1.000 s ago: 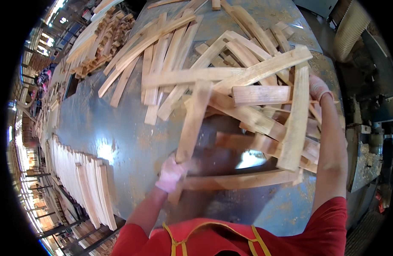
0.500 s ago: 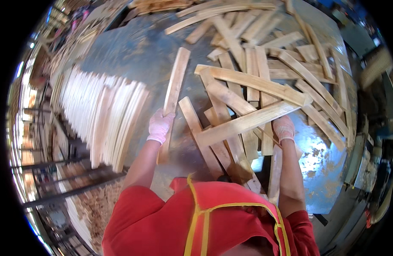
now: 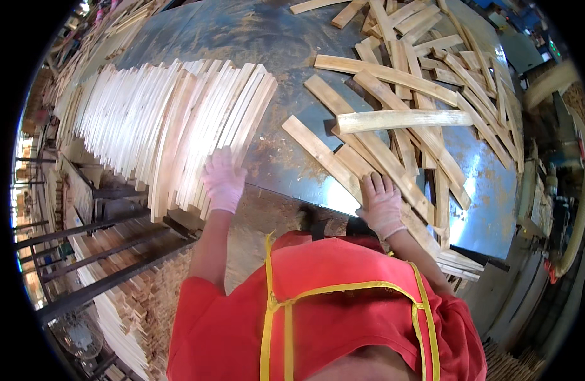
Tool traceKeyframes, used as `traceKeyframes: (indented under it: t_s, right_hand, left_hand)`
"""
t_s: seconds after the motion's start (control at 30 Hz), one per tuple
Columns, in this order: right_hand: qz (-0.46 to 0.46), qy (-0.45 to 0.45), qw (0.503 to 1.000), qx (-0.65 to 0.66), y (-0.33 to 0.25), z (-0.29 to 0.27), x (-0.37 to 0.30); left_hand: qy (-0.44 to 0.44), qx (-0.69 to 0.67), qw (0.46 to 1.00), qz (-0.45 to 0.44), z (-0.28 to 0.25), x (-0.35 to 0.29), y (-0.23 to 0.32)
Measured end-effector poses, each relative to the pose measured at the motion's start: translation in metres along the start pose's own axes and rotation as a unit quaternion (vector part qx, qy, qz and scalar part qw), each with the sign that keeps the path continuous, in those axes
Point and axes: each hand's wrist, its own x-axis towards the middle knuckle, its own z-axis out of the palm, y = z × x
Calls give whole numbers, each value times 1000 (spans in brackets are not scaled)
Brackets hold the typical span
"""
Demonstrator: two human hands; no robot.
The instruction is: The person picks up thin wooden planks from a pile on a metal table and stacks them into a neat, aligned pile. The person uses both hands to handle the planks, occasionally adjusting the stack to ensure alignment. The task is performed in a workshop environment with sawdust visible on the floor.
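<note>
My left hand (image 3: 223, 182), in a pale pinkish glove, closes over the near part of the outermost wooden slat (image 3: 255, 111). That slat lies against the right side of a tight row of pale slats (image 3: 124, 120). On the right, my gloved right hand (image 3: 381, 204) lies palm down across another wooden slat (image 3: 318, 149) near the table's front edge. Its fingers are stretched out and slightly apart. The palm hides part of this slat. Beyond that hand, a pale curved slat (image 3: 403, 120) rests across the loose pile.
A jumbled pile of loose slats (image 3: 425, 76) covers the right side of the blue-grey metal table (image 3: 267, 38). Dark metal rails (image 3: 108, 270) run at the lower left, above stacked wood (image 3: 137, 298). Machinery (image 3: 540, 209) stands beyond the table's right edge.
My left hand has brought its slat leftward against the row. My right hand has moved nearer, onto a slat at the front edge. The view has shifted too.
</note>
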Motion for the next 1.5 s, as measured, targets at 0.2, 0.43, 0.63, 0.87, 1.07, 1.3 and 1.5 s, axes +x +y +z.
traceKeyframes:
  t_s: [0.2,0.43,0.63,0.87,1.07,1.3,1.5]
  right_hand:
    - [49,23,999,2,11,-6,56]
    - [242,20,959,148,42,-20,145]
    - [157,-4,677,719,18,-9,173]
    - [112,118,836,524,37,-58,154]
    - [192,129,959,166,291,-37,161]
    - [157,-7,969,189,230,-91,165]
    - [180,-82,892,406,69,-57,139]
  left_hand:
    - [-36,-47,980,189,-4,-57,45]
    - [-94,-148,925,336,-5,-88,94]
    - [-296,-598,732,136,19,-79,137]
    - [-384,-788,467,-117,27,-47,157]
    - [-301,-750,579,-107,22,-55,172]
    - [-69,-523,847,-69,-27,9,123]
    - [63,-13,997,43,-11,-1,28]
